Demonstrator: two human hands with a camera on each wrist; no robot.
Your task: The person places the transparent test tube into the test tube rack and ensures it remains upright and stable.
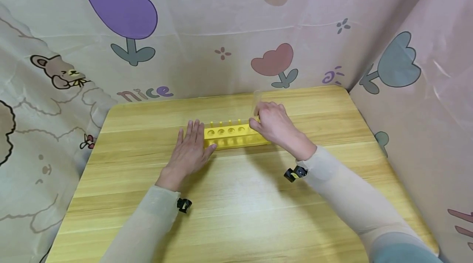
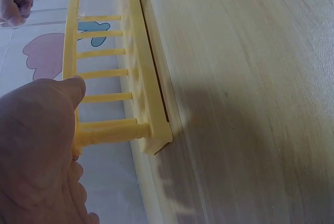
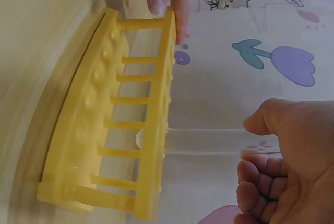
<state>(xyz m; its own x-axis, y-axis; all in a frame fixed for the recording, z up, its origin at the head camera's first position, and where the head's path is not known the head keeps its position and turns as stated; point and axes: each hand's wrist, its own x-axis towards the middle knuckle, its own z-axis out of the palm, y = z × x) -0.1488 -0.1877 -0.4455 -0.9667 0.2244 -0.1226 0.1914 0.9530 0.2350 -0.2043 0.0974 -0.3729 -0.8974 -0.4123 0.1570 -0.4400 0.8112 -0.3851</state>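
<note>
A yellow test tube rack [image 1: 236,137] stands on the table, with round holes along its top bar and thin pegs behind. At its left end rests my left hand [image 1: 188,152], fingers straight, thumb touching the rack's front edge; in the left wrist view that thumb [image 2: 75,88] lies against the top bar. My right hand [image 1: 273,121] is above the rack's right part, pinching a clear test tube [image 3: 203,141] between thumb and fingers. The tube passes through a hole in the top bar, and its rounded bottom shows between the rack's two levels in the right wrist view.
The rack is on a wooden table [image 1: 236,213]. A printed fabric curtain [image 1: 199,49] hangs behind the table and along both sides. Small black devices [image 1: 295,173] are strapped at both wrists.
</note>
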